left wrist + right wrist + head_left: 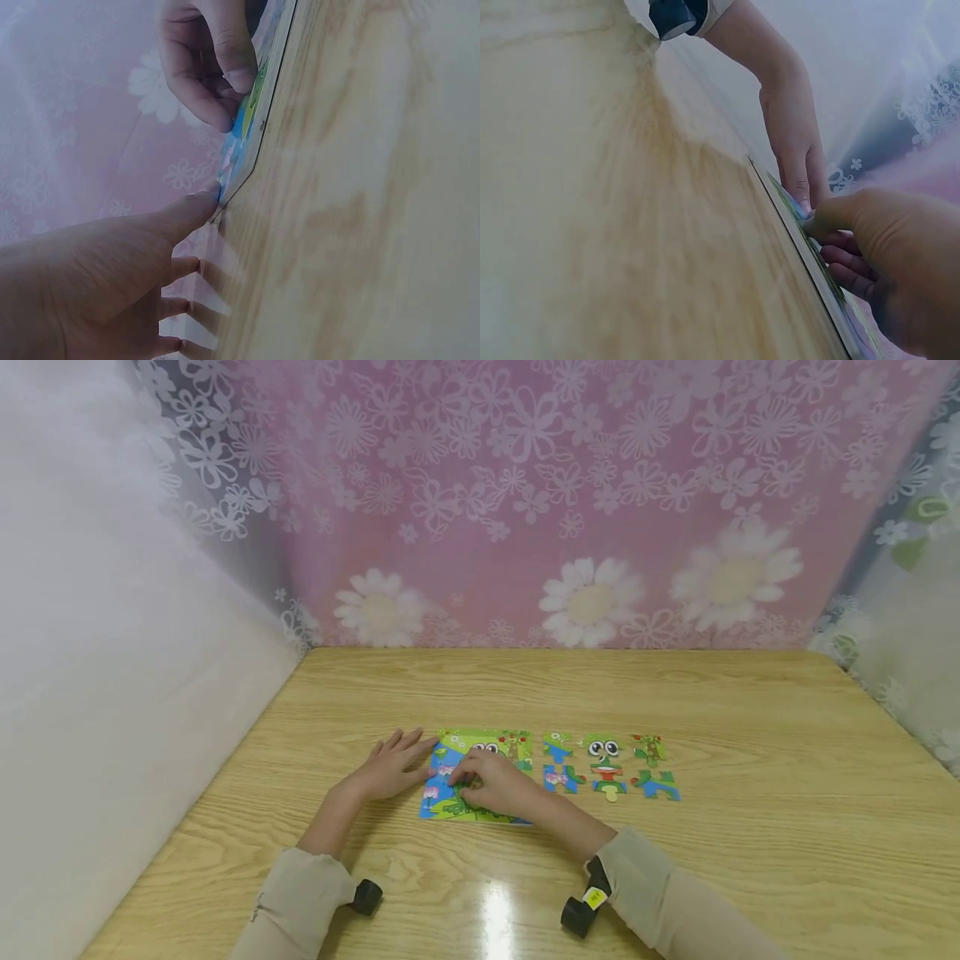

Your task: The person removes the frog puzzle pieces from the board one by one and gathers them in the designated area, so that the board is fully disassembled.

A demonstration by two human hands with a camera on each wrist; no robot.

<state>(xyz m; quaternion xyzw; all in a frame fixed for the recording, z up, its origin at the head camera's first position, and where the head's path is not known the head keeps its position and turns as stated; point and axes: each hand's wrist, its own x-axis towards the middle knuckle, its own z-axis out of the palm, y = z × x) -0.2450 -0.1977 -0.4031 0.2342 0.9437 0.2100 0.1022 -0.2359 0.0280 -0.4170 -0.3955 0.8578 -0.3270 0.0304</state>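
A frog picture puzzle board (442, 806) lies flat on the table. My left hand (390, 768) rests at its left edge with fingers extended; in the left wrist view the left thumb (196, 208) touches the board's corner. Over the board's middle is my right hand (495, 781), fingers bent, thumb and fingertips down at the picture's surface. Whether a piece is pinched there is hidden. Right of the board lie loose puzzle pieces in two rows, among them one with frog eyes (603, 748), one with a mouth (607, 770) and one with a tree (649, 748).
The wood-grain table (750, 860) extends around the board and pieces. A pink flowered curtain (480, 527) hangs behind its far edge, with pale cloth (150, 652) along the left side. Black wrist cameras (577, 917) are worn on both arms.
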